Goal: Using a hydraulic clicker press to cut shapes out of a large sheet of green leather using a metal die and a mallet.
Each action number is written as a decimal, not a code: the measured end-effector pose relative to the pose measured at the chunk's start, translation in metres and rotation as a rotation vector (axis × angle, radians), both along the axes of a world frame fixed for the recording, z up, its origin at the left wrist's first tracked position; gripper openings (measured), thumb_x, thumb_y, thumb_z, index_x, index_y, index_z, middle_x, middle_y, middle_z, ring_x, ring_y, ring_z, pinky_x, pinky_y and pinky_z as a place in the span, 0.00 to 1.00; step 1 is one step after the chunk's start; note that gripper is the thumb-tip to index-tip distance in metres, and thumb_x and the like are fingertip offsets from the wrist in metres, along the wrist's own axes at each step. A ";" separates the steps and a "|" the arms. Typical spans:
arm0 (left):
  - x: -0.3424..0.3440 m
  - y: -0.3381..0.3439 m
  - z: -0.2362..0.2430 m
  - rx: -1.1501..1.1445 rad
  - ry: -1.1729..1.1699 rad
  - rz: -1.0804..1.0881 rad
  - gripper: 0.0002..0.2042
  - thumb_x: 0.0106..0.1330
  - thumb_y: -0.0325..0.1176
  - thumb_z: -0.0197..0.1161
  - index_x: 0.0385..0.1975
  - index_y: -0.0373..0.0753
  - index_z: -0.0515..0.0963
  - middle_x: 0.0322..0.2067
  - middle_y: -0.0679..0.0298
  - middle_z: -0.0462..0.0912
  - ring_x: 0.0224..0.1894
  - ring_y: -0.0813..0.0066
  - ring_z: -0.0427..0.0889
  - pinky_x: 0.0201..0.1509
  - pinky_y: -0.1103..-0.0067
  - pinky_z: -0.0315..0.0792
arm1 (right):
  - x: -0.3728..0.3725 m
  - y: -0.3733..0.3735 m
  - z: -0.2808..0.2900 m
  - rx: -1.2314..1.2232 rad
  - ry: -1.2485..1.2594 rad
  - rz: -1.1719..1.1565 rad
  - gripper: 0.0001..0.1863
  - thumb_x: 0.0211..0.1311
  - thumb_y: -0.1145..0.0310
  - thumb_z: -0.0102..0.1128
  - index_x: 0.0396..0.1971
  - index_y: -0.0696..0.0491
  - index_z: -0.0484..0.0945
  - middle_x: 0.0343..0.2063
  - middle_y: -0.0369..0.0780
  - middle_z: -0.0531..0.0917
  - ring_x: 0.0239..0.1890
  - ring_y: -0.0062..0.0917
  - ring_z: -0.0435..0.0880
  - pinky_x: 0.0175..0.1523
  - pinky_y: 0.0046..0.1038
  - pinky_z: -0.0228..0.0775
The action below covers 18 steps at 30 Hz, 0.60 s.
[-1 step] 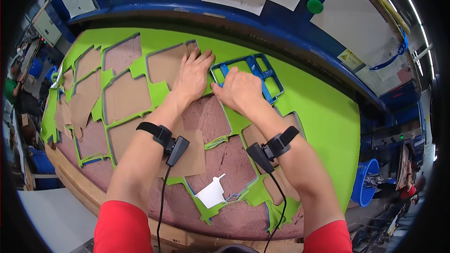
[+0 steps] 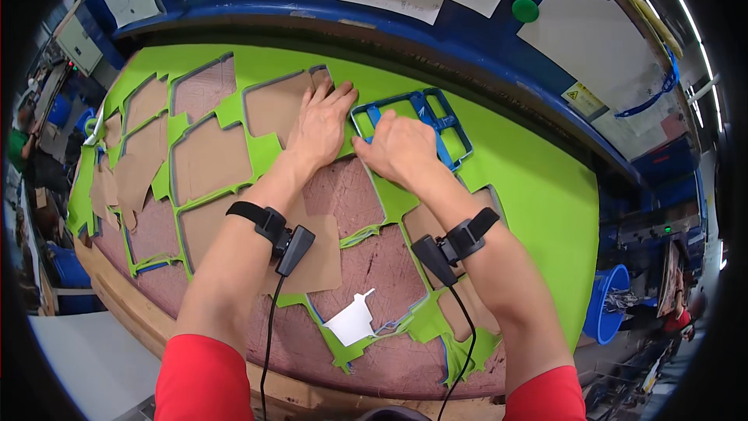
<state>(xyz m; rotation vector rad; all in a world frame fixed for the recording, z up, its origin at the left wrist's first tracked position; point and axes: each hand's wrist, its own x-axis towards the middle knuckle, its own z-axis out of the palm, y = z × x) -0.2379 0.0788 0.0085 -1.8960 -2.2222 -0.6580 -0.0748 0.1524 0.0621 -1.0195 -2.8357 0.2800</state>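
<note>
Across the bench [image 2: 378, 257] a sheet [image 2: 538, 218] is spread. On its far part the frame [image 2: 423, 111] is set, with the right hand [image 2: 399, 146] placed at its near-left side. Left of both, the left hand [image 2: 321, 123] is laid; cardboard pieces [image 2: 210, 154] are seen within openings farther left. A scrap [image 2: 352, 323] is placed near the front, a bucket [image 2: 600, 304] beyond the right side.

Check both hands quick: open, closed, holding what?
Left hand: open, fingers spread, resting on the green sheet.
Right hand: closed on the blue cutting die.

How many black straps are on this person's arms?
2: one black strap around the left forearm, a matching strap around the right forearm. Any under the red sleeves would be hidden.
</note>
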 end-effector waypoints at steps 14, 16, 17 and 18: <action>0.003 0.016 0.000 0.073 0.106 -0.043 0.24 0.63 0.25 0.51 0.61 0.32 0.72 0.63 0.49 0.73 0.69 0.46 0.66 0.76 0.55 0.55 | 0.005 0.014 0.039 -0.132 -0.147 0.012 0.31 0.58 0.46 0.62 0.41 0.63 0.82 0.39 0.57 0.86 0.41 0.49 0.87 0.48 0.45 0.80; -0.006 0.002 -0.001 0.159 0.139 -0.105 0.24 0.62 0.24 0.50 0.61 0.31 0.71 0.61 0.46 0.73 0.68 0.45 0.67 0.75 0.56 0.56 | 0.020 0.023 0.057 -0.064 -0.149 0.003 0.28 0.61 0.46 0.60 0.39 0.62 0.82 0.38 0.55 0.86 0.41 0.48 0.88 0.47 0.44 0.81; -0.005 -0.006 0.008 0.214 0.166 -0.141 0.24 0.61 0.23 0.51 0.61 0.30 0.71 0.60 0.46 0.73 0.66 0.45 0.68 0.74 0.58 0.58 | 0.028 0.024 0.077 0.135 -0.006 -0.023 0.23 0.64 0.50 0.59 0.36 0.59 0.82 0.35 0.52 0.86 0.39 0.45 0.88 0.42 0.43 0.81; 0.001 -0.006 0.017 0.252 0.166 -0.168 0.24 0.61 0.23 0.51 0.61 0.30 0.71 0.60 0.46 0.73 0.66 0.45 0.68 0.74 0.58 0.58 | 0.035 0.023 0.097 0.333 0.131 -0.039 0.19 0.66 0.53 0.58 0.34 0.56 0.82 0.31 0.48 0.85 0.36 0.41 0.88 0.37 0.41 0.81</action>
